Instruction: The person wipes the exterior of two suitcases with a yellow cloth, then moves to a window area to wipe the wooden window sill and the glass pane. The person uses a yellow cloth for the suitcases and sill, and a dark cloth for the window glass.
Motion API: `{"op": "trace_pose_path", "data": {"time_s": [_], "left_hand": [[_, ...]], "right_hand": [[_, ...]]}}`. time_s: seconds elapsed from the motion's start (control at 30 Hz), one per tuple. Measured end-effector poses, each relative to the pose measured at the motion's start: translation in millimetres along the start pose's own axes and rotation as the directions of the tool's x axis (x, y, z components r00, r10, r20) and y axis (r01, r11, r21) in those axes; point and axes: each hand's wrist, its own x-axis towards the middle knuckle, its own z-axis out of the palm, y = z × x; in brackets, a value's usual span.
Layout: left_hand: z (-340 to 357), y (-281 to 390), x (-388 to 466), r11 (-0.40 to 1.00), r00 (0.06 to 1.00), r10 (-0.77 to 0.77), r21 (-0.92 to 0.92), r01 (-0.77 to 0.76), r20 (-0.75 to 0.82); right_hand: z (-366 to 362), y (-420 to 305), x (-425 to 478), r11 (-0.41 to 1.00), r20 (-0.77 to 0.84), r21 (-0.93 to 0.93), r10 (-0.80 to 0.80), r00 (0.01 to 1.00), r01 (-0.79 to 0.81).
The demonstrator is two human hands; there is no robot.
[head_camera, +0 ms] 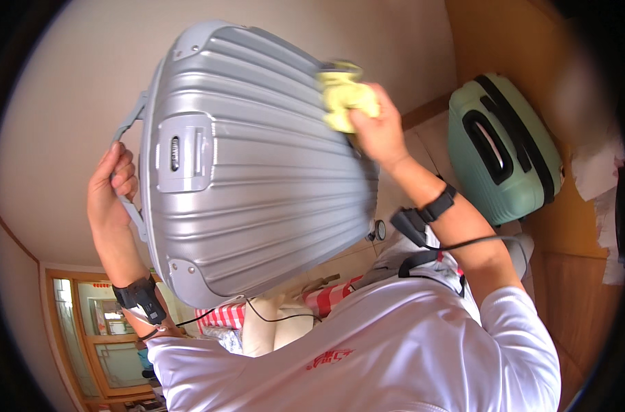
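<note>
A silver-grey ribbed hard-shell suitcase is held up in front of me, tilted, with one small wheel showing at its lower right. My left hand is closed around the grey carry handle on the suitcase's left edge. In my right hand is a bunched yellow cloth, by the far right part of the ribbed shell. That cloth is slightly blurred, and whether it touches the shell I cannot tell. Each of my forearms wears a black strap with a device and a cable.
A mint-green hard-shell suitcase with a black handle stands on the right, beside a wooden surface. Below the silver suitcase are a red-and-white checked cloth and cream cushion-like items. A wood-framed glass door is at lower left.
</note>
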Motion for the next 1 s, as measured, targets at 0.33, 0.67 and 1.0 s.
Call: {"op": "trace_pose_path", "data": {"time_s": [0.33, 0.67, 1.0], "left_hand": [[10.4, -9.4, -10.2, 0.997, 1.000, 0.002, 0.082, 0.000, -0.030], [5.7, -5.7, -3.4, 0.994, 0.999, 0.012, 0.113, -0.007, -0.040], [-11.3, -12.4, -6.4, 0.996, 0.999, -0.021, 0.084, 0.018, 0.037]], "right_hand": [[81.5, -109.8, 39.6, 0.919, 0.204, -0.121, -0.347, 0.915, 0.375], [-84.6, 59.7, 8.7, 0.703, -0.255, -0.438, 0.500, 0.828, -0.560], [54.7, -94.7, 82.5, 0.996, 0.376, -0.094, 0.031, 0.926, 0.004]]}}
